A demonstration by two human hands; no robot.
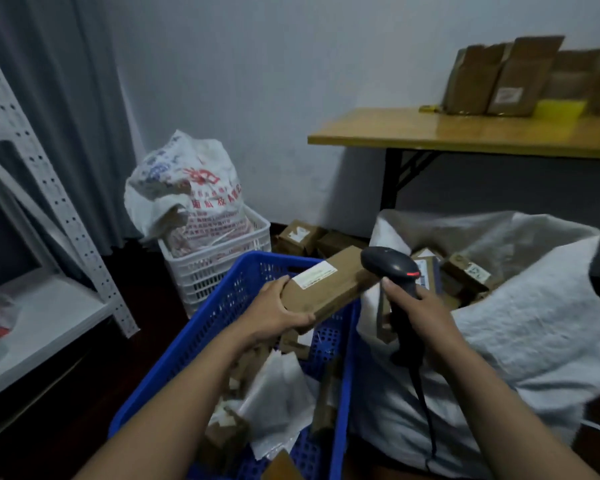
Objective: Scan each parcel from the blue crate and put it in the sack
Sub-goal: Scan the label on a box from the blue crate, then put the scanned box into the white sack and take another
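My left hand [277,312] grips the near end of a long brown cardboard parcel [329,289] with a white label on top, held above the far right corner of the blue crate [201,323]. My right hand [417,311] holds a black barcode scanner [390,266] by its handle, its head right beside the parcel's far end. The crate holds several brown parcels and a white padded bag [278,400]. To the right stands the open white sack [534,341], with several parcels inside.
A white crate [219,268] holding a printed white bag stands behind the blue crate. More boxes lie on the floor by the wall. A yellow table [465,133] at the back right carries cardboard boxes. White metal shelving [42,306] stands at the left.
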